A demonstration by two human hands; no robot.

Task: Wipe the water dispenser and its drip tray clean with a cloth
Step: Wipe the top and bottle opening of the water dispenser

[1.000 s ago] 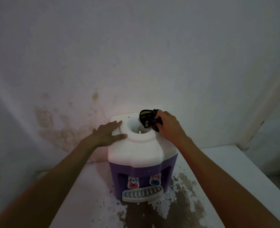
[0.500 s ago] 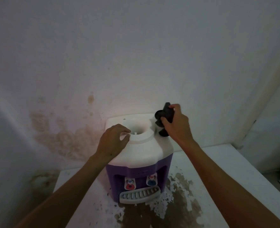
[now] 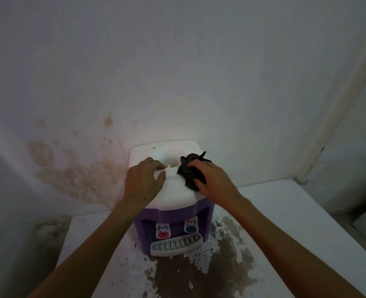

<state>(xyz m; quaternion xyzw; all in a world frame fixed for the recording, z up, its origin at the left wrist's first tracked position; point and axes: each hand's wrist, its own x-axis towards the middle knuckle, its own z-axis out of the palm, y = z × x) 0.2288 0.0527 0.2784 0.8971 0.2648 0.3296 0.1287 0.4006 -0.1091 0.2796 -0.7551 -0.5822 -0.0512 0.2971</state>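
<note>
The water dispenser (image 3: 173, 203) stands on the white tabletop (image 3: 296, 222), its back against the stained wall (image 3: 74, 175). It has a white top over a purple body, with 2 taps on its front and the grey drip tray (image 3: 176, 244) jutting out at its base.

The right hand (image 3: 212, 181) has its grip clamped on a dark cloth (image 3: 188, 169), bunched and pressed onto the right side of the dispenser's top, just beside the round well in the middle. The left hand (image 3: 144, 181) lies on the left side of the top, fingers curled over the well's rim, the grip closed on that rim, steadying the unit.

The cloth looks soft and limp, so it is best balled in the palm and pushed flat. The dispenser carries no bottle and is probably light plastic, likely to slide under a sideways wipe, so bracing at the rim seems wise. The drip tray may be loose; holding it by its edges would suit.
</note>
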